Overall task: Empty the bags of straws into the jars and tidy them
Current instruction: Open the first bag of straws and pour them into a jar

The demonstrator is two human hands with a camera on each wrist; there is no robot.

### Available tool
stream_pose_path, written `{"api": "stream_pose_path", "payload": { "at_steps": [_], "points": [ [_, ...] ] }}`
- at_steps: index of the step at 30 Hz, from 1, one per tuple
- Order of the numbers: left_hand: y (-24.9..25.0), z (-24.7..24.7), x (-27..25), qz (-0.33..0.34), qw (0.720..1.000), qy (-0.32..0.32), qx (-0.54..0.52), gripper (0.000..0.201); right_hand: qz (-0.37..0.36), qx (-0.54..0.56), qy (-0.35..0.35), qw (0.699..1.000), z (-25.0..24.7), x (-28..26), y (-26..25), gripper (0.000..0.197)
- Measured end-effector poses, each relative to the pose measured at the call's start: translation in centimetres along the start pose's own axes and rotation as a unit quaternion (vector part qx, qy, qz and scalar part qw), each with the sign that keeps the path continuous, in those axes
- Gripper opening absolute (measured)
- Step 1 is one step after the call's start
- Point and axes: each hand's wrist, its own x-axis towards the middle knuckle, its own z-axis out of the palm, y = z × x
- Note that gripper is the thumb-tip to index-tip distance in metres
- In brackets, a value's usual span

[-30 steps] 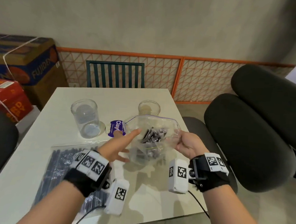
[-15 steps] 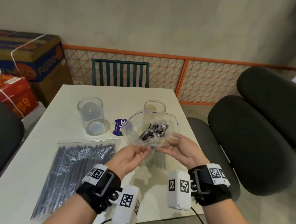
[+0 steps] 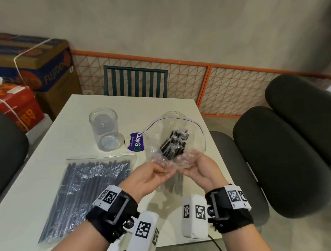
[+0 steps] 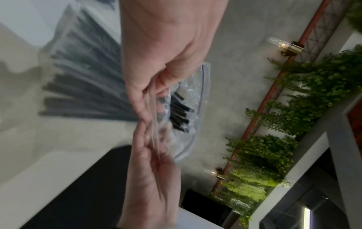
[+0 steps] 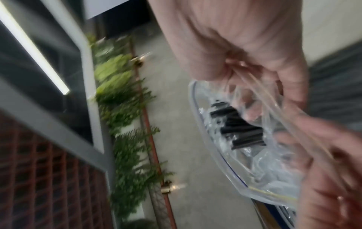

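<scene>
A clear zip bag [image 3: 196,140] with short black straws [image 3: 174,143] in it hangs above the table, its mouth gaping open toward me. My left hand [image 3: 163,169] pinches the near rim of the bag. Beside it, my right hand [image 3: 186,165] pinches the same rim, the fingertips nearly touching. In the left wrist view my left hand [image 4: 149,99] holds the plastic with the straws [image 4: 180,113] just beyond. The right wrist view shows my right hand [image 5: 260,80] gripping the bag [image 5: 254,170]. A tall empty jar [image 3: 104,129] stands to the left. A smaller jar [image 3: 174,114] is mostly hidden behind the bag.
A flat sealed bag of long black straws [image 3: 91,188] lies on the white table [image 3: 48,157] at the near left. A purple ClayGo packet [image 3: 136,145] lies between the tall jar and the held bag. Black chairs [image 3: 286,162] stand at the right and left; boxes [image 3: 28,66] are at the far left.
My left hand has left the bag's side and come back to pinch its near rim beside the right hand. The bag has tilted its open mouth toward me.
</scene>
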Motion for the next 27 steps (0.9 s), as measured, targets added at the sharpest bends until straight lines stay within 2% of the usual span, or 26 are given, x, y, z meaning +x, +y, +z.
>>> {"api": "stream_pose_path", "payload": {
  "at_steps": [2, 4, 6, 7, 9, 10, 11, 13, 14, 16, 17, 18, 20, 21, 22, 23, 24, 25, 27],
  "points": [
    [0.3, -0.6, -0.4, -0.014, 0.998, 0.041, 0.049, 0.024, 0.021, 0.049, -0.004, 0.999, -0.3, 0.1, 0.5, 0.027],
    [0.8, -1.0, -0.4, 0.019, 0.989, 0.091, 0.116, 0.019, 0.036, 0.049, -0.016, 0.998, -0.6, 0.3, 1.3, 0.027],
    [1.3, -1.6, 0.1, 0.114, 0.959, 0.159, 0.206, 0.054, 0.04, 0.025, -0.021, 0.999, -0.3, 0.3, 1.9, 0.033],
    [1.5, -1.5, 0.1, 0.175, 0.93, 0.187, 0.262, 0.068, 0.04, 0.016, -0.018, 0.999, -0.2, 0.5, 2.2, 0.038],
    [1.9, -1.2, 0.0, 0.265, 0.869, 0.206, 0.362, 0.081, 0.035, -0.028, -0.016, 0.999, 0.0, 0.5, 2.6, 0.028],
    [2.0, -0.9, 0.0, 0.274, 0.856, 0.197, 0.392, 0.084, 0.036, -0.051, -0.016, 0.998, 0.0, 0.3, 2.7, 0.02],
    [2.1, -0.7, 0.0, 0.257, 0.86, 0.181, 0.401, 0.086, 0.044, -0.072, -0.021, 0.996, 0.1, 0.1, 2.7, 0.015],
    [2.4, 0.0, -0.1, 0.176, 0.904, 0.159, 0.354, 0.079, 0.056, -0.125, -0.02, 0.99, 0.1, -0.3, 2.8, 0.016],
    [2.7, 0.2, 0.0, 0.132, 0.929, 0.155, 0.307, 0.066, 0.057, -0.149, -0.018, 0.987, 0.1, -0.6, 2.7, 0.018],
    [3.3, 0.6, 0.0, 0.076, 0.956, 0.157, 0.235, 0.03, 0.066, -0.181, -0.032, 0.981, 0.1, -1.2, 2.0, 0.028],
    [3.5, 0.8, 0.1, 0.073, 0.96, 0.157, 0.218, 0.019, 0.07, -0.201, -0.041, 0.976, 0.0, -1.3, 1.6, 0.033],
    [3.6, 0.6, 0.6, 0.077, 0.959, 0.157, 0.225, 0.018, 0.069, -0.219, -0.049, 0.972, 0.0, -1.6, 1.1, 0.037],
    [3.5, 0.4, 1.1, 0.081, 0.943, 0.151, 0.284, 0.03, 0.021, -0.26, -0.013, 0.965, 0.0, -1.8, 0.6, 0.037],
    [3.4, 0.2, 1.3, 0.084, 0.933, 0.154, 0.314, 0.036, -0.043, -0.292, 0.034, 0.955, -0.1, -1.7, 0.4, 0.036],
    [3.2, 0.0, 1.5, 0.081, 0.926, 0.161, 0.333, 0.04, -0.137, -0.327, 0.084, 0.931, -0.3, -1.5, 0.2, 0.034],
    [3.1, -0.4, 1.8, 0.078, 0.921, 0.169, 0.342, 0.043, -0.232, -0.354, 0.107, 0.9, -0.4, -1.5, -0.1, 0.028],
    [3.0, -0.7, 2.1, 0.072, 0.92, 0.173, 0.344, 0.044, -0.297, -0.366, 0.103, 0.876, -0.3, -1.6, -0.5, 0.018],
    [3.0, -1.0, 2.2, 0.069, 0.923, 0.171, 0.337, 0.044, -0.317, -0.359, 0.085, 0.874, -0.1, -1.7, -1.0, 0.009],
    [3.0, -1.1, 2.5, 0.067, 0.931, 0.166, 0.319, 0.038, -0.269, -0.297, 0.061, 0.914, 0.3, -1.5, -1.5, 0.014]
  ]
}}
